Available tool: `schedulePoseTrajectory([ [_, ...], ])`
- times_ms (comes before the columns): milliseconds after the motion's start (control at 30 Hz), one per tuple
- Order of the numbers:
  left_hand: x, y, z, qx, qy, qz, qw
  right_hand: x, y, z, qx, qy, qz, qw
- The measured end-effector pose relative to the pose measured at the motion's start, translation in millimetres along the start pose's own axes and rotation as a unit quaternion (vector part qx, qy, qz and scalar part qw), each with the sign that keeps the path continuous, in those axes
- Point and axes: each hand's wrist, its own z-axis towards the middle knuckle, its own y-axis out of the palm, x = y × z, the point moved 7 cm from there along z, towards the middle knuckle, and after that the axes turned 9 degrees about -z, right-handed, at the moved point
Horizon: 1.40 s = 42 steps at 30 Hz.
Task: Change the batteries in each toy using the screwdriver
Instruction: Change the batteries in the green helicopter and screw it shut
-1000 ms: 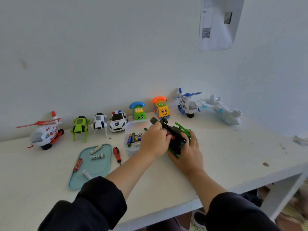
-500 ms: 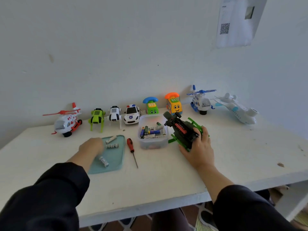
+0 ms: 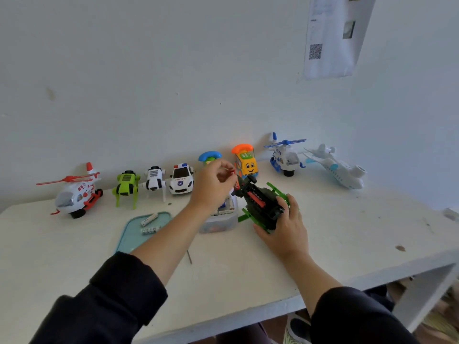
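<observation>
White wall and a pale counter (image 3: 248, 274) fill the frame. Right of centre, a black-and-green toy (image 3: 262, 207) is held tilted on the counter by the right hand (image 3: 285, 227), whose grip is curled round its near end. Just above it, a small red-handled screwdriver (image 3: 233, 176) is pinched in the left hand (image 3: 213, 184), fingertips pressed together on the handle. The toy is judged light, stiff plastic; its thin green struts look fragile, so the solid black body is the better hold. A clear box of batteries (image 3: 221, 219) stands touching the toy's left side, partly hidden by the forearm. A teal tray (image 3: 131, 234) with loose batteries lies at lower left, and a row of other toys lines the wall, well apart from the work.
</observation>
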Motion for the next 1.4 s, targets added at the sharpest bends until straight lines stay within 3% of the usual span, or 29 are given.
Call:
schedulePoseTrajectory([
  [100,5.4,33.9,-9.9,-0.014,0.047,-0.02,0.999,-1.1,0.0,-0.4,0.008,-0.008,0.001,1.0],
  [233,-1.7,64.4,-20.7,-0.057,0.125,0.037,0.99,-0.4,-0.7,1.6,0.017,-0.009,0.007,1.0],
  [367,-8.4,68.4,-21.5,-0.026,0.145,0.051,0.988,-0.3,0.0,2.6,0.02,-0.015,0.004,1.0],
  [433,-4.8,71.3,-25.3,-0.029,0.195,0.054,0.979,0.8,1.1,2.7,0.018,-0.013,0.004,1.0],
  [567,2.7,84.3,-46.0,-0.078,0.407,0.183,0.892,0.9,2.0,2.0,0.019,-0.019,0.002,1.0],
  [733,-1.6,87.5,-43.8,-0.086,0.508,0.267,0.814,0.9,2.8,2.2,0.025,-0.032,-0.008,0.999],
  [833,-6.4,88.1,-41.3,-0.072,0.524,0.288,0.798,2.6,1.8,3.9,0.032,-0.025,0.003,0.999],
  [933,-9.3,85.2,-41.6,-0.056,0.513,0.303,0.801,1.5,2.8,3.4,0.03,-0.031,-0.008,0.999],
  [1167,-4.7,87.7,-25.4,-0.062,0.403,0.27,0.872,2.3,3.6,3.4,0.028,-0.027,-0.007,0.999],
  [1267,-6.0,86.0,-14.3,-0.079,0.285,0.282,0.913,1.5,3.5,4.1,0.027,-0.03,-0.013,0.999],
  [1400,-15.7,79.3,-4.2,-0.074,0.03,0.275,0.958,1.7,3.9,2.9,0.021,-0.022,-0.017,0.999],
])
